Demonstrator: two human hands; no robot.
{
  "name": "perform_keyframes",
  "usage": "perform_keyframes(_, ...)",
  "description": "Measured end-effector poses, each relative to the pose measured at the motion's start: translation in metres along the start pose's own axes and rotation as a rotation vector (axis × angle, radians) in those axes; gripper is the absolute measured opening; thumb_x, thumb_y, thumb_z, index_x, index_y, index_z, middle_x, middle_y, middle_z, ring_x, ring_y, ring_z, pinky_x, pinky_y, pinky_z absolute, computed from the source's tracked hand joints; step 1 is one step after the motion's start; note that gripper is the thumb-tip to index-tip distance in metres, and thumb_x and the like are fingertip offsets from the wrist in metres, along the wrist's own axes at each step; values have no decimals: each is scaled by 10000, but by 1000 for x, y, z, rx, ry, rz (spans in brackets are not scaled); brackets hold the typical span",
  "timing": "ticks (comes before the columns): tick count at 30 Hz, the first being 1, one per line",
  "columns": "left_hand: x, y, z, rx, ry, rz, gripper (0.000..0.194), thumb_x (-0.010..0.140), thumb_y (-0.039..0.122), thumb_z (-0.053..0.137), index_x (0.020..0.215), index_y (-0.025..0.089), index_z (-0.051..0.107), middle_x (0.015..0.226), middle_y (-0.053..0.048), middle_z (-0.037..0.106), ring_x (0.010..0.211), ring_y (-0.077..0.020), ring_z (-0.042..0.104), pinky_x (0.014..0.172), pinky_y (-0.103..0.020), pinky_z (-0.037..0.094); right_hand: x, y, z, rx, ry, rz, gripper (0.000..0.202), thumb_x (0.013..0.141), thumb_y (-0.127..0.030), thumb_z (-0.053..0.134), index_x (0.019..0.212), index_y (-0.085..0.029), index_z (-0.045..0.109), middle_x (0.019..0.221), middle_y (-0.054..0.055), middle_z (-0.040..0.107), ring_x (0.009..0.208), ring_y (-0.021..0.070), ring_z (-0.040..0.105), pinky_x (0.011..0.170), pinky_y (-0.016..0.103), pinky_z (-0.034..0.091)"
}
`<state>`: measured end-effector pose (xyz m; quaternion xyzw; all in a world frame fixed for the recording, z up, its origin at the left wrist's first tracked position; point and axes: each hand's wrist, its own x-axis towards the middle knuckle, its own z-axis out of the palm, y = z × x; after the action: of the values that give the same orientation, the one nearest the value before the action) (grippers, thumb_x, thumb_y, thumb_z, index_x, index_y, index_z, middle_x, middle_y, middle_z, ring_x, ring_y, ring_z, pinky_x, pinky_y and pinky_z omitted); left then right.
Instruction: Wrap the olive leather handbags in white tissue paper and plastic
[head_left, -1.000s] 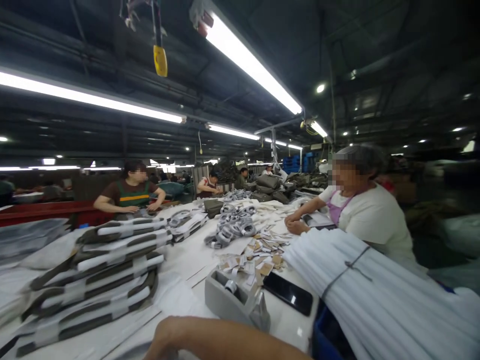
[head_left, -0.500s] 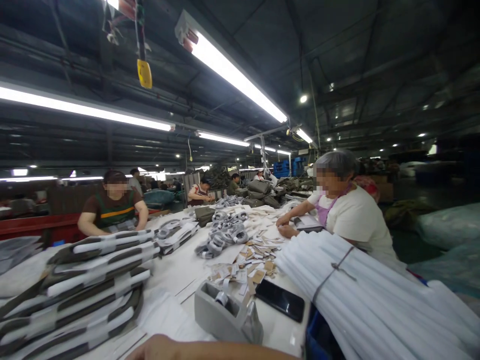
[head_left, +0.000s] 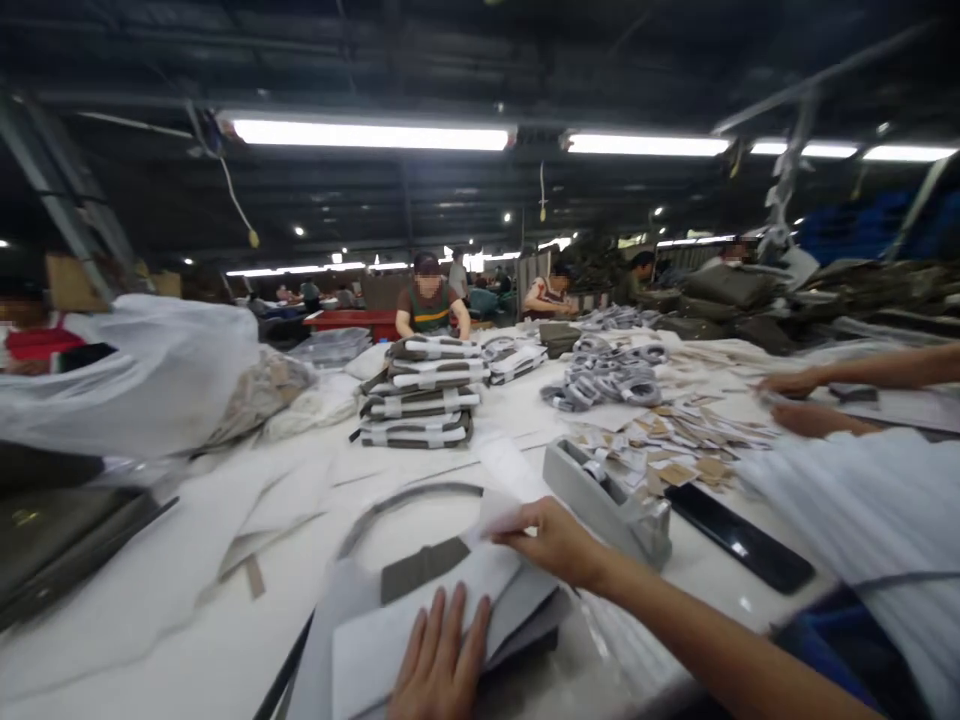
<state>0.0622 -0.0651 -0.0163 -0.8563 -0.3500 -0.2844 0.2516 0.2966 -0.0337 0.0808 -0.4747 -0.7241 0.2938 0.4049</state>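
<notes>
My left hand [head_left: 441, 655] lies with fingers spread flat on a white sheet [head_left: 367, 645], paper or thin foam. Under and around the sheet is a dark olive item that looks like a bag, with an olive panel [head_left: 422, 572] showing and a curved grey strap [head_left: 390, 497] looping out behind it. My right hand [head_left: 551, 540] pinches a white flap at the sheet's upper right, near the strap's end. Just beyond that hand stands a grey tape dispenser [head_left: 600, 505] with a small roll in it.
A black phone [head_left: 739, 535] lies right of the dispenser, near tied white tubes [head_left: 847, 510]. Ahead are stacked wrapped olive items [head_left: 420, 405], grey coils [head_left: 607, 375] and scattered tags [head_left: 694, 445]. A co-worker's hands [head_left: 810, 395] are at the right. A plastic bag [head_left: 150, 370] stands left.
The view has swung left and down. Earlier only one of my forearms crossed the bottom edge; now both hands are on the white sheet, with the right one pinching its flap.
</notes>
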Motion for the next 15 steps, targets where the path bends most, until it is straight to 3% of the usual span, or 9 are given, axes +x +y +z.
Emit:
perform_keyframes(3,-3,2,-4,34,-89,19,745,831,-27,413,1516,258,343,1514,-38,471,1390,-248,442,1098,-416,468,-25,-4,-1,-182,-59,-65,240,932,-278,591,1107,-287,754,1081,3,765,1008,190,709,970,302,502)
perform_keyframes(7,-3,2,-10,46,-143,38,742,836,-33,412,1523,232,325,1542,-66,427,1404,-265,418,1101,-428,466,-54,4,8,-330,-97,-285,316,964,-180,538,1225,-290,679,1203,12,723,1157,150,647,1145,358,374)
perform_keyframes(12,-1,0,-11,31,-129,32,726,845,-24,389,1526,218,320,1535,-64,436,1401,-257,425,1104,-427,462,-73,14,22,-459,50,-579,283,963,-128,494,1157,-222,678,1149,34,744,1158,169,652,1143,409,394)
perform_keyframes(15,1,0,-13,8,-125,24,798,799,-45,368,1540,238,280,1535,-40,437,1406,-237,419,1112,-424,450,-79,17,28,-533,131,-652,300,960,-107,463,1155,-215,664,1158,23,742,1164,163,648,1158,406,378)
